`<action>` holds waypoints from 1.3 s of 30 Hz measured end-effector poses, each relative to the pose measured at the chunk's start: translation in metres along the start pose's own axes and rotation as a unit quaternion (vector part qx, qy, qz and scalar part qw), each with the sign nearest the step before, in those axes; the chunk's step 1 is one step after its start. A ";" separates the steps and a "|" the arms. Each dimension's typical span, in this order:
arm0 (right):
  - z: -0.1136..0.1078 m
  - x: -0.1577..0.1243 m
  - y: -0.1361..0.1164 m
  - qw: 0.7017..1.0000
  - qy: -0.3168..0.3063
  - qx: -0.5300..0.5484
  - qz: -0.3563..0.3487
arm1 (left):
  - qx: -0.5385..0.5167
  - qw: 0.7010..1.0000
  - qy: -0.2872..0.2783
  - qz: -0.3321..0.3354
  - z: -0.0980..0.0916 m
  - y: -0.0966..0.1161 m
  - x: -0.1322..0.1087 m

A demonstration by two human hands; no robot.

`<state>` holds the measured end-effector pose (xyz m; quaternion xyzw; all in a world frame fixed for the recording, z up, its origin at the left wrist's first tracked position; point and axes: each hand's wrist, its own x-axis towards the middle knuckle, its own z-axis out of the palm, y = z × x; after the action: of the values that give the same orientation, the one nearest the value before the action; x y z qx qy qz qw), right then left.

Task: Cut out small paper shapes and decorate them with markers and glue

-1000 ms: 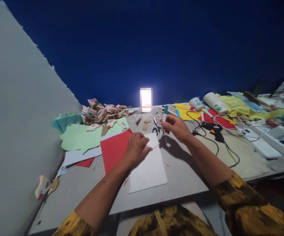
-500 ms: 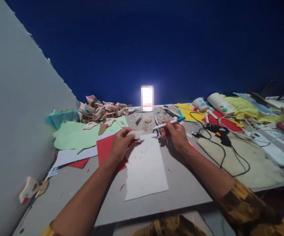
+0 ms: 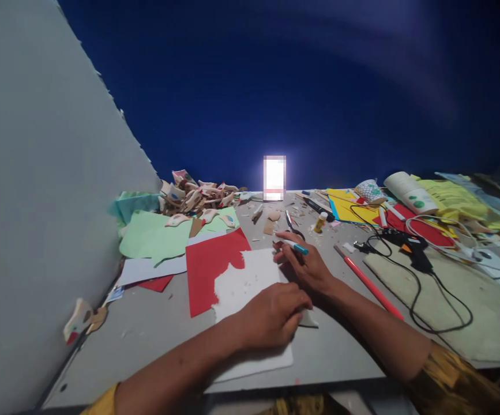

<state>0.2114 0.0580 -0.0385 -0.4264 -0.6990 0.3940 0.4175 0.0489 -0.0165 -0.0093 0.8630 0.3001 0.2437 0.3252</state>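
left hand (image 3: 275,314): bent down over a pale piece (image 3: 310,320) on the white sheet. a bit of it pokes out, but the fingers hide the rest, so i cannot tell if they pinch it or just press it.
right hand (image 3: 304,264): closed on a white pen (image 3: 292,244) with a blue end, just past the left hand. maybe it is kept up there to be out of the way.
white sheet (image 3: 243,282): flat on the bench (image 3: 150,346), partly over the red paper (image 3: 202,271). it is probably in the middle so both hands can reach.
scissors (image 3: 289,219): just behind the right hand, likely left there to be easy to grab.
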 end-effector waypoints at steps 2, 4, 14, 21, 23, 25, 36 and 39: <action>-0.003 0.002 0.004 1.000 0.007 -0.020 -0.022 | 0.089 0.996 0.005 0.011 0.000 -0.004 -0.007; -0.007 0.004 0.008 0.998 0.021 -0.047 -0.035 | 0.161 0.987 -0.001 0.012 -0.007 -0.011 -0.018; -0.015 0.011 0.009 0.990 0.093 0.105 0.005 | 0.161 0.942 0.216 -0.200 -0.085 -0.054 -0.092; -0.026 0.021 0.013 0.967 0.163 0.182 0.075 | -0.109 0.952 0.099 -0.268 -0.078 -0.038 -0.008; -0.029 0.021 0.015 0.971 0.166 0.162 0.061 | -0.114 0.953 0.075 -0.272 -0.057 -0.041 0.013; -0.032 0.020 0.016 0.975 0.171 0.135 0.042 | -0.047 0.960 0.112 -0.251 -0.037 -0.047 0.022; -0.021 0.016 0.006 0.980 0.129 0.126 0.084 | 0.300 0.941 0.154 -0.025 -0.015 -0.045 -0.002; -0.013 0.012 0.008 0.989 0.105 0.087 0.059 | 0.331 0.936 0.119 -0.005 -0.008 -0.042 -0.003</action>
<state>0.2224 0.0745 -0.0380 -0.4681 -0.5876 0.4303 0.5004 0.0264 0.0100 -0.0338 0.8850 0.4044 0.2302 -0.0156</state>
